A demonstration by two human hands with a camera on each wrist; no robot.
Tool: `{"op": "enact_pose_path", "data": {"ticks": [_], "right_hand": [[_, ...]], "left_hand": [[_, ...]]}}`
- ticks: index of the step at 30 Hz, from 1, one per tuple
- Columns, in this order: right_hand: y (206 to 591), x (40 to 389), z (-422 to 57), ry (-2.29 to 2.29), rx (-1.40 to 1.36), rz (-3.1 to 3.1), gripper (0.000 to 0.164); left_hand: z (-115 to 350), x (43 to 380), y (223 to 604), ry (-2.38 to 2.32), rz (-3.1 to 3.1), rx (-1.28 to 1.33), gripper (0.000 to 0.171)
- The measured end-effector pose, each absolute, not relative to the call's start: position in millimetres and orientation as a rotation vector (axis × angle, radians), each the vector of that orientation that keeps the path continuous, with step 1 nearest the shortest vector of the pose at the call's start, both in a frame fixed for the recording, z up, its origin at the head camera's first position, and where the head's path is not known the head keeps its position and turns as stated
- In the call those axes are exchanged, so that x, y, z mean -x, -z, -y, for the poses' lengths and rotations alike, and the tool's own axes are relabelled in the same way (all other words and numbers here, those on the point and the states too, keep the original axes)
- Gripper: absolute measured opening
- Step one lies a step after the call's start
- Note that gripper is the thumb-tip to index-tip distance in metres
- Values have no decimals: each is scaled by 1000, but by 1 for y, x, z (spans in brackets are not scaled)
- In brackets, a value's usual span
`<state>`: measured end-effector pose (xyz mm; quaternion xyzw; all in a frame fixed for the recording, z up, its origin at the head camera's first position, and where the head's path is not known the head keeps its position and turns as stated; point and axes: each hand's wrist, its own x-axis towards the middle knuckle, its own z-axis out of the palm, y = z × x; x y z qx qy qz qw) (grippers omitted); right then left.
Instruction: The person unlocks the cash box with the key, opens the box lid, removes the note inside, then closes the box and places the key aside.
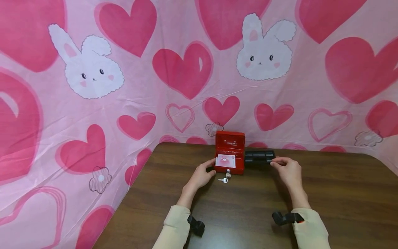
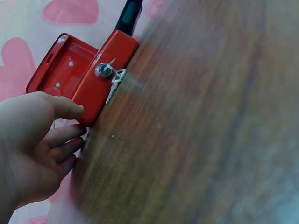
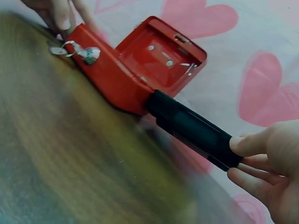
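Observation:
A red cash box (image 1: 229,170) stands on the table with its lid (image 1: 230,141) raised. Inside lies a pink-and-white printed paper (image 1: 226,161). Keys (image 2: 117,84) hang on a ring from the lock (image 2: 103,70) at its front. My left hand (image 1: 201,175) holds the box's left end, thumb at the front corner and fingers along the side. To the right of the box is a black compartment tray (image 1: 259,157), its left end right at the box's side. My right hand (image 1: 288,171) pinches the tray's right end, with the thumb on one face and fingers behind (image 3: 261,175).
The brown wooden table (image 1: 236,207) has its back edge close behind the box and tray. A pink cloth (image 1: 183,27) with hearts and rabbits hangs behind and at the left. Each sleeved forearm carries a black wrist mount (image 1: 196,225).

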<state>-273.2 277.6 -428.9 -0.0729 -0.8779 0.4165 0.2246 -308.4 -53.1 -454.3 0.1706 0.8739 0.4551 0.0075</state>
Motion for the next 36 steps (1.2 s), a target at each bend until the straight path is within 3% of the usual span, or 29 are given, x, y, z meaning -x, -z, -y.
{"op": "enact_pose_path", "data": {"ticks": [22,36], "right_hand": [[450,280,-276,-1086,273,2467,16],[449,279,-273,-1143,318,2516,28]], "left_hand": [[51,308,456,-1419,-2743,-543,54],[53,310,454,-1412,-2717,-513,55]]}}
